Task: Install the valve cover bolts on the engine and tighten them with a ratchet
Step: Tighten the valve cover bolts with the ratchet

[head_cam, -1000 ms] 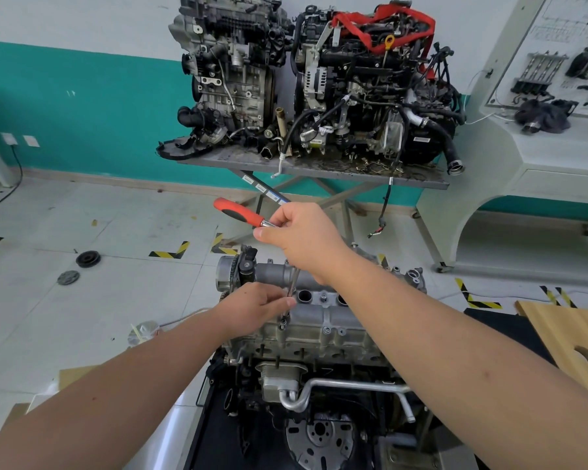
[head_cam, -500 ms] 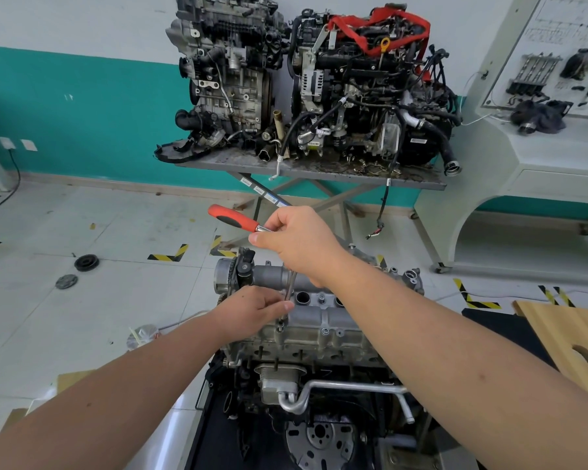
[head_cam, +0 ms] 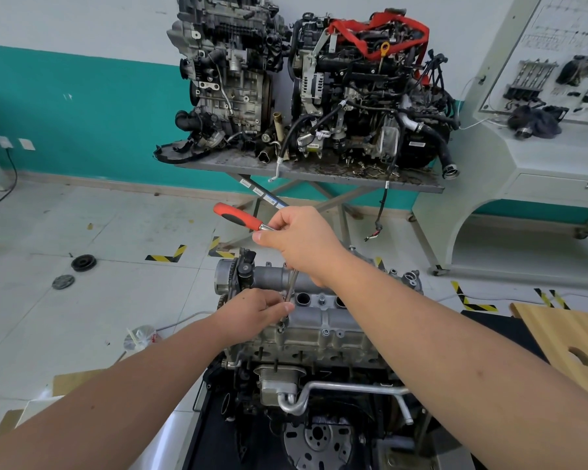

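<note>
A grey engine with its aluminium valve cover [head_cam: 323,317] stands in front of me. My right hand [head_cam: 299,242] grips the head of a ratchet whose red and black handle [head_cam: 236,215] points up and left. A long steel extension [head_cam: 291,293] runs down from the ratchet to the cover's left front edge. My left hand [head_cam: 252,312] pinches the lower end of the extension just above a bolt [head_cam: 280,329]. Other bolts [head_cam: 325,332] sit in the cover's flange.
Two dirty engines [head_cam: 306,86] stand on a grey metal table [head_cam: 319,174] behind. A white training bench [head_cam: 540,157] is at the right. A wooden board [head_cam: 571,340] lies at right. Two round black parts [head_cam: 83,262] lie on the floor at left.
The ratchet handle has swung slightly up and left with my right hand. My left hand stays on the extension.
</note>
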Motion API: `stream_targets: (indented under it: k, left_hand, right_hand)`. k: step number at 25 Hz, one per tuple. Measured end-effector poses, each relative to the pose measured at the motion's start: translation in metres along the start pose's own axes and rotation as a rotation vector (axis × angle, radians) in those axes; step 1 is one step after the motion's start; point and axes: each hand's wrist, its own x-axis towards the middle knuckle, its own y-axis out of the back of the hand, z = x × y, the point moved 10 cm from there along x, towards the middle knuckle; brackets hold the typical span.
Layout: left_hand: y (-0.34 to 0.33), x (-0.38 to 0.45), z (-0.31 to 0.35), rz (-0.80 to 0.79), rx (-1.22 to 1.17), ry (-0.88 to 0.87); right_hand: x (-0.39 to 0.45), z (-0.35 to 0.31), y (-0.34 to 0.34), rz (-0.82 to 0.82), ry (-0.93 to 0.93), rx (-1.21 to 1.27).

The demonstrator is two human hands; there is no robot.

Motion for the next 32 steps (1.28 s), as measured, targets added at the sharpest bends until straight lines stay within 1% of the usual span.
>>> stream_targets:
  k: [4,10,12,15,18,20,22,25,27,29,31,32]
  left_hand:
    - [0.000,-0.001,-0.002,0.005,-0.004,0.023]
    - [0.000,-0.003,-0.004,0.069,0.010,0.026]
    - [0.001,-0.004,-0.005,0.100,0.015,0.041]
    - [0.000,-0.004,-0.007,0.106,-0.008,0.057]
    - [-0.002,-0.005,-0.008,0.120,-0.024,0.060]
    - [-0.003,-0.007,-0.007,0.140,-0.030,0.058]
    - [-0.004,-0.008,-0.008,0.140,-0.017,0.066]
    - [-0.001,-0.009,-0.008,0.120,0.046,0.086]
    - [-0.001,-0.010,-0.004,0.089,0.099,0.078]
    - [-0.001,-0.011,0.001,0.048,0.146,0.081]
    - [-0.001,-0.011,0.004,0.010,0.185,0.097]
    - [-0.001,-0.010,0.006,-0.008,0.210,0.105]
  right_hand:
    - [0.001,-0.001,-0.001,-0.016,0.001,-0.035]
    - [-0.001,-0.018,-0.016,-0.176,0.074,-0.195]
    - [-0.002,-0.021,-0.019,-0.207,0.086,-0.232]
    - [-0.001,-0.018,-0.016,-0.165,0.044,-0.173]
    - [0.000,-0.004,-0.012,-0.086,-0.109,-0.035]
    - [0.000,0.008,-0.016,-0.083,-0.242,0.110]
    - [-0.003,0.016,-0.025,-0.119,-0.368,0.319]
    - [-0.016,0.026,-0.039,-0.098,-0.501,0.664]
    - [-0.022,0.033,-0.047,-0.061,-0.517,0.843]
    - [-0.026,0.040,-0.048,0.015,-0.493,1.037]
    - [-0.027,0.042,-0.042,0.115,-0.387,1.221]
    - [-0.028,0.042,-0.039,0.152,-0.311,1.243]
